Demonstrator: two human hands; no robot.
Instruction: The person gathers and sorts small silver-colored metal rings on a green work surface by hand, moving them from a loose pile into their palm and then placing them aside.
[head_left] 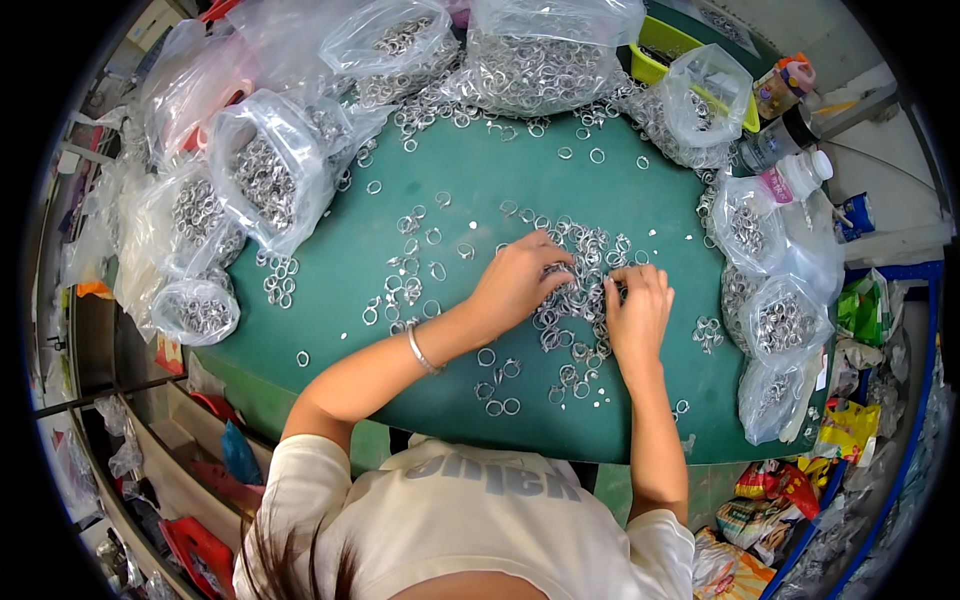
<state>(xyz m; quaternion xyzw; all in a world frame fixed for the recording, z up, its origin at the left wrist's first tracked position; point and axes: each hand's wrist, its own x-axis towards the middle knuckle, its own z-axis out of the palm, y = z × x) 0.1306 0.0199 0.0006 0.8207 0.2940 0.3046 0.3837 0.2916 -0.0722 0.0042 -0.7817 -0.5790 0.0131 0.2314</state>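
A heap of small silver metal rings [585,262] lies on the green tabletop in front of me. My left hand [520,278] is at the heap's left side, its fingers curled and the thumb drawn toward them. At the right side of the heap is my right hand [640,308], fingers bent and thumb close to the forefinger. Both sets of fingertips touch or hover just over the rings; what is pinched there is too small to make out. Looser rings [405,265] are scattered left of my left hand, and a small group [497,385] lies nearer to me.
Open plastic bags full of rings line the table's left [265,185], back [540,70] and right [785,325]. A yellow-green basket [660,50] and several bottles [795,178] stand at the back right. Drawers or shelves [190,430] are at the left, bagged packages [850,430] at the right.
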